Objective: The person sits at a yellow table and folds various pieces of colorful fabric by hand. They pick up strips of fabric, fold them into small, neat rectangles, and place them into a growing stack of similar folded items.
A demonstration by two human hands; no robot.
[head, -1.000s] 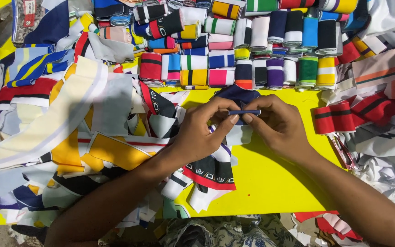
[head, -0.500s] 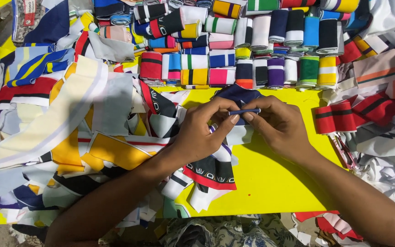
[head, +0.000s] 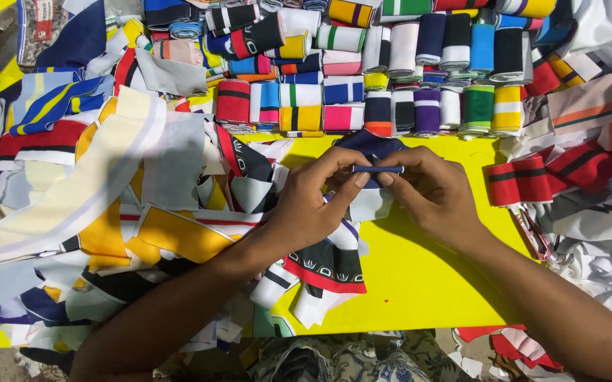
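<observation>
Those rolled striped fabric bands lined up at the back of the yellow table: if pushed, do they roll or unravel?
The rolled fabric bands look like soft knit wound into flattened rolls, so probably light and squashy rather than stiff. They lie packed side by side in rows, so a push would likely shove neighbours along too. No ties are visible, so loose ends may unwind if lifted carelessly.

The rolled navy strip (head: 377,169) has grown thinner and tighter between the left hand (head: 313,201) and right hand (head: 433,194).

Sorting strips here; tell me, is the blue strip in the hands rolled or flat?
Rolled: the blue strip is a thin tube between left hand and right hand.
</observation>
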